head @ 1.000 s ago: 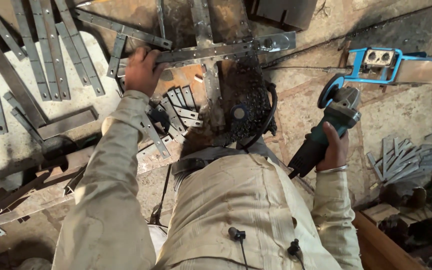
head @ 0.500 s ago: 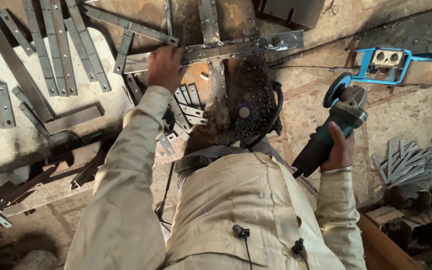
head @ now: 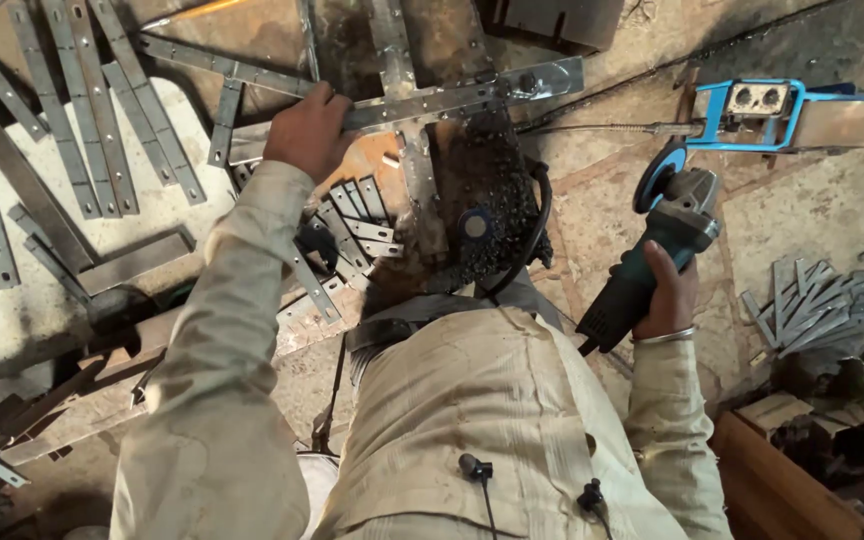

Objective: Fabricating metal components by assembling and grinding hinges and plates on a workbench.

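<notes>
My left hand point(head: 307, 130) presses down on a long flat steel bar point(head: 452, 98) that lies crosswise over an upright steel strip point(head: 399, 60). My right hand point(head: 664, 298) grips the body of a dark green angle grinder point(head: 657, 255), its disc point(head: 658, 172) held off to the right, away from the bar. A black cable point(head: 537, 225) loops near my chest. My beige sleeves and vest fill the lower part of the view.
Several perforated flat bars point(head: 82, 120) lie at the upper left on a pale slab. Short metal pieces point(head: 352, 215) are stacked below the bar. A blue metal frame point(head: 757, 105) sits at the upper right, more strips point(head: 822, 300) at the right, and a wooden box point(head: 782, 480) at the lower right.
My left hand has slid rightwards along the steel bar. The grinder has stayed in my right hand, shifting slightly as the view moved.
</notes>
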